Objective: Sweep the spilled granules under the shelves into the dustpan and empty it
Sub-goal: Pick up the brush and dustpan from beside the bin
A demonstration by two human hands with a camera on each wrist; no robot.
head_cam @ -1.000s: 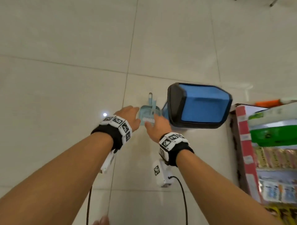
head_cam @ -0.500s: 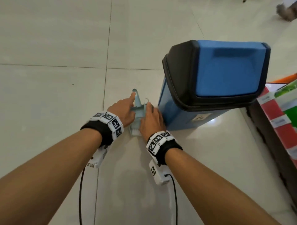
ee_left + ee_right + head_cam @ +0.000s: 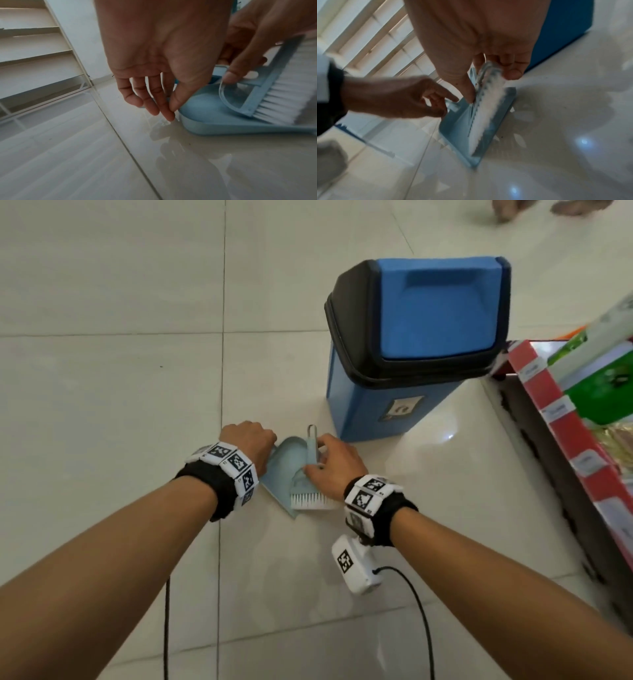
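Observation:
A light-blue dustpan (image 3: 282, 470) lies flat on the tiled floor just in front of me, and I see no granules in it. My left hand (image 3: 250, 445) is at its rear, where thumb and fingers (image 3: 169, 115) pinch the pan's short handle. A matching brush (image 3: 310, 498) with white bristles rests tilted over the pan's right side. My right hand (image 3: 334, 470) grips the brush by its head and handle, with the bristles (image 3: 486, 113) lying across the pan (image 3: 458, 128).
A blue bin (image 3: 428, 320) with a black swing lid stands just beyond the hands. A stocked shelf with a red edge (image 3: 561, 422) runs along the right. Empty white shelves (image 3: 42, 60) stand further off. Someone's feet (image 3: 513, 208) show at the top.
Dustpan and brush lay stacked against the bin's base under both hands. They now sit nearer me, the pan turned left and the brush lifted askew by my right hand.

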